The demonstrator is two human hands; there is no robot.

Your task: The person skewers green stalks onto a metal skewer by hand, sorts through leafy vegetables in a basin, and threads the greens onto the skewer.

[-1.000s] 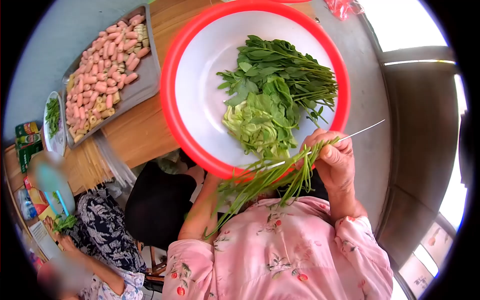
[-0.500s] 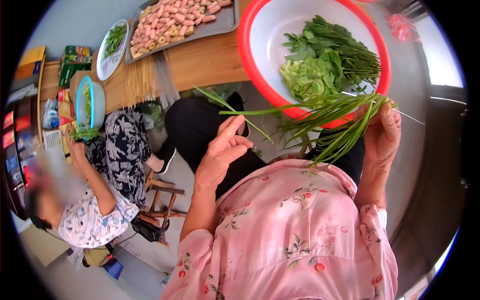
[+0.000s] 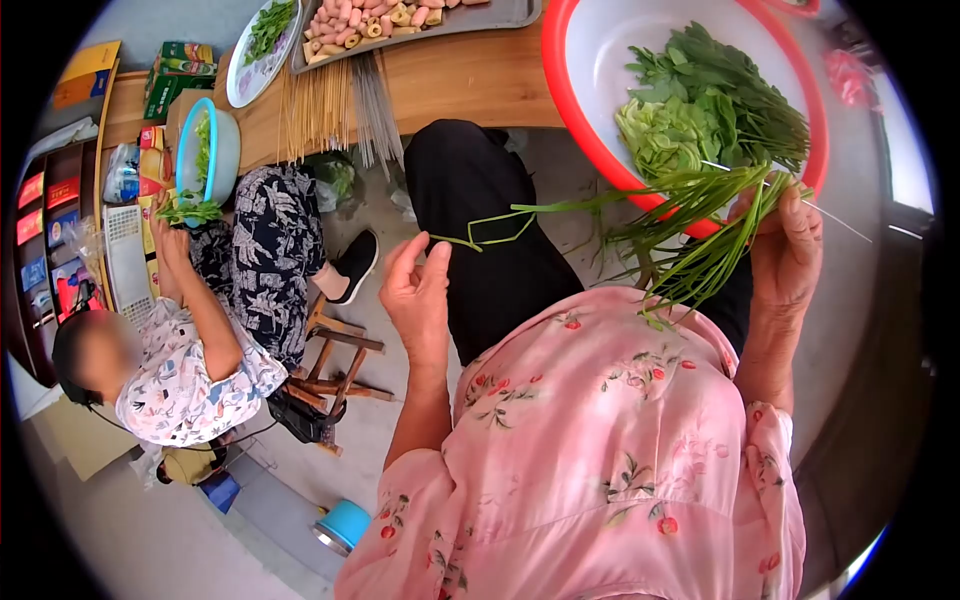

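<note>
My right hand is closed around a bunch of long green chives, threaded on a thin metal skewer that sticks out past the fingers. The chives hang leftward above my lap. One bent chive strand stretches out from the bunch toward my left hand. The thumb and index finger of that hand meet the strand's end, its tip partly hidden. Behind the bunch is a red-rimmed white basin with lettuce and darker leafy greens inside.
On the wooden table are a metal tray of sausage pieces, bamboo skewers, metal skewers and a plate of greens. To the left, another person handles greens by a blue-rimmed basin.
My left hand has changed from loosely spread fingers beside the strands to fingertips at the end of one bent strand. My view has shifted; the right hand still holds the bunch.
</note>
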